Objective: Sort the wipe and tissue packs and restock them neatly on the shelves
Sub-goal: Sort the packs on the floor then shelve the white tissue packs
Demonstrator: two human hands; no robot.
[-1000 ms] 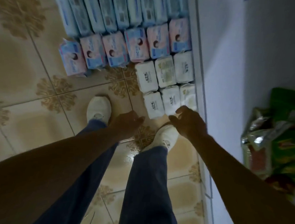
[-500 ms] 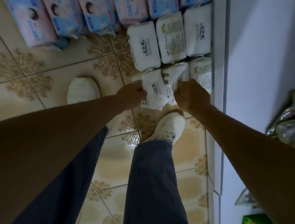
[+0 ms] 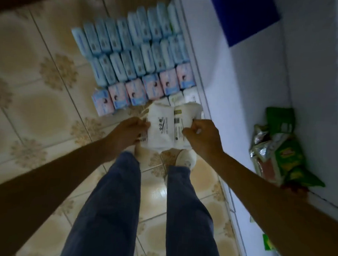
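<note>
Currently: left hand and right hand grip white packs between them, bundle spanning 9-to-3 o'clock above shoes. Shelf lies at 3 o'clock of hands; right hand nearer.

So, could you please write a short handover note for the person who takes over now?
Left hand and right hand: each grips one end of a bundle of white soft plastic packs, held above the white shoes.
On the patterned tiled floor: rows of light blue packs, one row of pink-and-blue packs, more white packs, beside the white shelf unit.
Done: packs sorted by kind.
Left: put them all on the shelves.
</note>
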